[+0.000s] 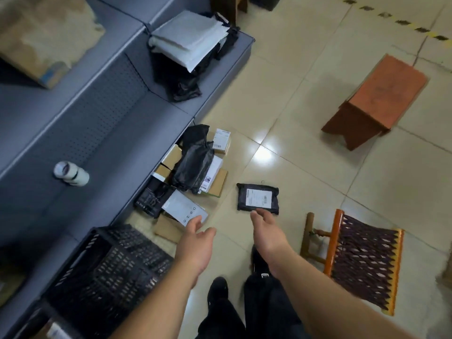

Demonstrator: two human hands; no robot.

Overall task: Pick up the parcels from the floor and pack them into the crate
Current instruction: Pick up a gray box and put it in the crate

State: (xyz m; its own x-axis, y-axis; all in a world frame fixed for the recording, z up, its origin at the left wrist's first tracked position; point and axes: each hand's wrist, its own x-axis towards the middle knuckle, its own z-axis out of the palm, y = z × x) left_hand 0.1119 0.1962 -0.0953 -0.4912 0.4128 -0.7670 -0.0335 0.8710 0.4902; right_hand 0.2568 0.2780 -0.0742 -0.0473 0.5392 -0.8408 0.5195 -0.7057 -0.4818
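A black parcel with a white label [257,199] lies alone on the tiled floor. My right hand [265,231] is open, its fingertips just short of that parcel's near edge. My left hand [195,243] is open too, reaching toward a white flat parcel [184,211] at the near end of a heap of parcels [195,165]: brown boxes, black bags and white-labelled packets beside the shelf base. The black slatted crate [107,270] stands on the floor at lower left, next to my left forearm.
Grey shelving [102,123] runs along the left, holding a white bottle [71,173], white mailers [188,37] and a brown sack [41,35]. A woven stool [362,260] and a wooden stool [376,101] stand to the right. My feet [220,287] are below.
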